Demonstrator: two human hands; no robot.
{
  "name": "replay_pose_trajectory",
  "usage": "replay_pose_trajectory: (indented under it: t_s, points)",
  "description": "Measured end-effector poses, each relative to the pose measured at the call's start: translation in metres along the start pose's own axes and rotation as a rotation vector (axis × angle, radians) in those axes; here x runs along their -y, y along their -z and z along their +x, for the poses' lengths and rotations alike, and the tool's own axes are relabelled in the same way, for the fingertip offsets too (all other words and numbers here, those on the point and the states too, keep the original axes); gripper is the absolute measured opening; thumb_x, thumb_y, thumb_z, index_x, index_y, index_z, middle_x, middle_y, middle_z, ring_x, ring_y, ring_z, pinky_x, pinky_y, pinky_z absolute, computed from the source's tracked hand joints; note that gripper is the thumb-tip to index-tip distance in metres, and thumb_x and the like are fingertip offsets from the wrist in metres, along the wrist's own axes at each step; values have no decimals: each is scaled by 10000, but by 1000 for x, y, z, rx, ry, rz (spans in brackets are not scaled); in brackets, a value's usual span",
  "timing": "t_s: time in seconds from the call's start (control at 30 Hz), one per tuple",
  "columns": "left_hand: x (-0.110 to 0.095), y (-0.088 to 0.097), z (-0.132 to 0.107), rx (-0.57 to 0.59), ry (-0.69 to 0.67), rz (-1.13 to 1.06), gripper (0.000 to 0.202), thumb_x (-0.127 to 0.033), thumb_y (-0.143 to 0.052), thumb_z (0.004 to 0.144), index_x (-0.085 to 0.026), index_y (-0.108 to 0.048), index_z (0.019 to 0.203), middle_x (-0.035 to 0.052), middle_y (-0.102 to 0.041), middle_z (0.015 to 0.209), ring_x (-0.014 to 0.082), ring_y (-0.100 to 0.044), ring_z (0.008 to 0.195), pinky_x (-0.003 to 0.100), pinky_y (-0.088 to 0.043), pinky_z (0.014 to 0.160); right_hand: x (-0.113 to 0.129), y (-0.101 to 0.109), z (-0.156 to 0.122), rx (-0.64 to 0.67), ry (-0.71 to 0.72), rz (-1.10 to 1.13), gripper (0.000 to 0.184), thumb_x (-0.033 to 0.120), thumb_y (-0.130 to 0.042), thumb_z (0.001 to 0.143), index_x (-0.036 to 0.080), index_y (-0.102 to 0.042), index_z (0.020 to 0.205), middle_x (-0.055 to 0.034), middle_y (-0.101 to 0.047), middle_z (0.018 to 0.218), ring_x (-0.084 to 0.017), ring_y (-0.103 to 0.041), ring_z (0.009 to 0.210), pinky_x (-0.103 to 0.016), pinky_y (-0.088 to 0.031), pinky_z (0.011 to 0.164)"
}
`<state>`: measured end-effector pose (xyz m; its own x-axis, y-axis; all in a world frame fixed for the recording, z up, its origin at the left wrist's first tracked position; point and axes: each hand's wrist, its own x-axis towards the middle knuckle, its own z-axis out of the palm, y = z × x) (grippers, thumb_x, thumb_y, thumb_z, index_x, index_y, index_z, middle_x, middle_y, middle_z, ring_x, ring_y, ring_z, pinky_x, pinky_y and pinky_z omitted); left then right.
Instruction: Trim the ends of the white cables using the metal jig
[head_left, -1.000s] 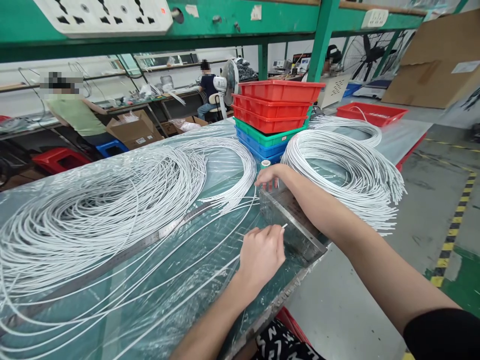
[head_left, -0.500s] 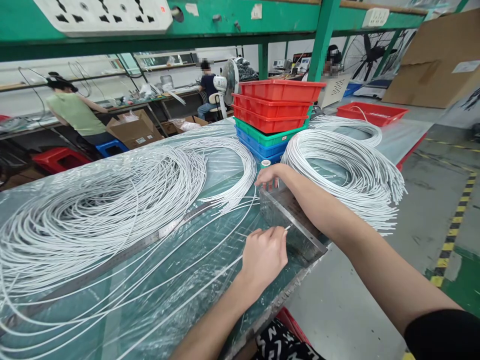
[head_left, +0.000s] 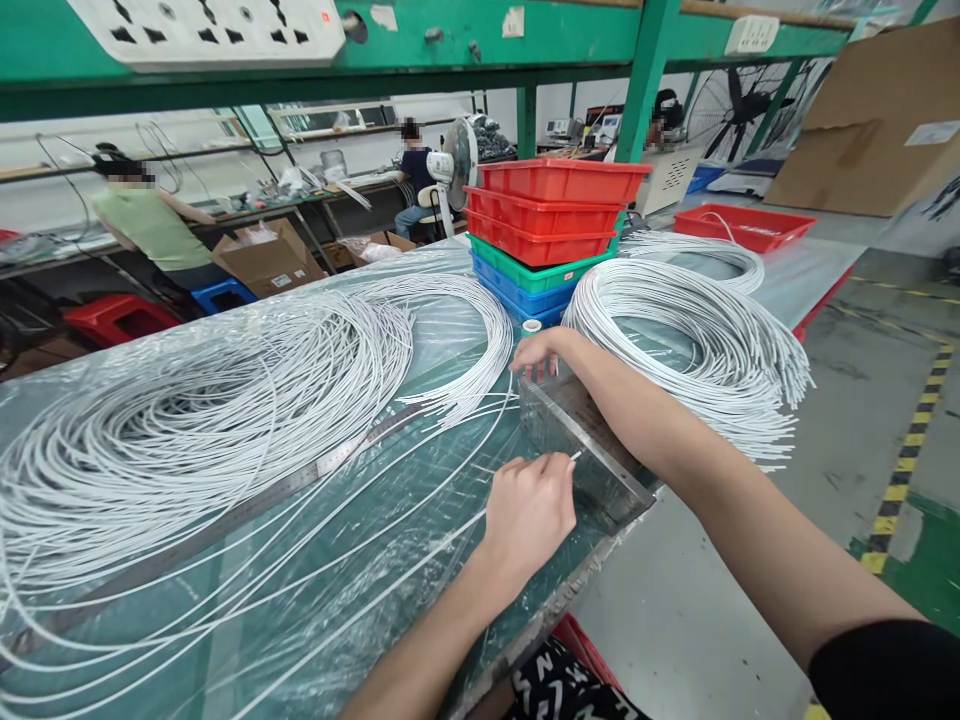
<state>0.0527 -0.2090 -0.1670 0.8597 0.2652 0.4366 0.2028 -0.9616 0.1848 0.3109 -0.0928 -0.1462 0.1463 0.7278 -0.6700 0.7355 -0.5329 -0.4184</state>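
Left hand (head_left: 531, 508) grips white cable (head_left: 471, 524) | right hand (head_left: 534, 350) at metal bracket (head_left: 604, 478)

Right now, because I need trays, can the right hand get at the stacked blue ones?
Probably not freely: the right hand looks near the blue trays, but a small roll stands between, and the green tray and red trays are stacked above them.

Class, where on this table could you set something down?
Bare sheeting shows between the large left coil and middle cable arc, between the lone red tray and right bundle, and in a narrow wedge between the held cable and left forearm. It is crowded around the metal block, left hand and right hand.
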Motion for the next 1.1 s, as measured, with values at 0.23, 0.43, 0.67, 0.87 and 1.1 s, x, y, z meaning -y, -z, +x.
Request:
replay_pose_trajectory:
  t_s: [0.23,0.43,0.67,0.87,1.1]
  points:
    - [0,0,0,11,2,-8,273,-174,-375,963,-192,-515,729,-25,-599,618,127,-534,511,283,-310,552,-1,0,0,-5,-1,6,642,590,-675,806,170,-539,1272,-76,-681,981,-189,-673,721,-288,-546,630]
    - [-1,1,1,17,7,-17,271,-169,-376,960,-192,-513,727,-22,-607,625,125,-533,510,279,-301,544,-1,0,0,-2,2,8,656,596,-684,792,173,-534,1270,-74,-680,991,-188,-673,729,-288,-547,640]
    - [-1,2,1,22,13,-14,272,-168,-380,957,-191,-518,724,-19,-598,611,127,-537,514,281,-312,545,1,-1,-2,-5,-9,1,578,539,-654,842,159,-526,1258,-74,-679,1007,-180,-668,725,-293,-551,648]
    - [-1,2,1,27,21,-19,265,-168,-385,955,-192,-528,733,-15,-604,615,131,-552,523,277,-317,547,1,-1,-3,-3,-4,1,640,579,-671,812,169,-522,1280,-71,-679,1000,-187,-674,714,-294,-550,629]
    - [-1,2,1,36,20,-6,268,-170,-379,959,-192,-527,737,-18,-603,619,131,-545,516,282,-321,546,0,0,-2,-6,-12,12,580,543,-657,844,169,-525,1267,-65,-679,990,-183,-671,714,-295,-549,630]
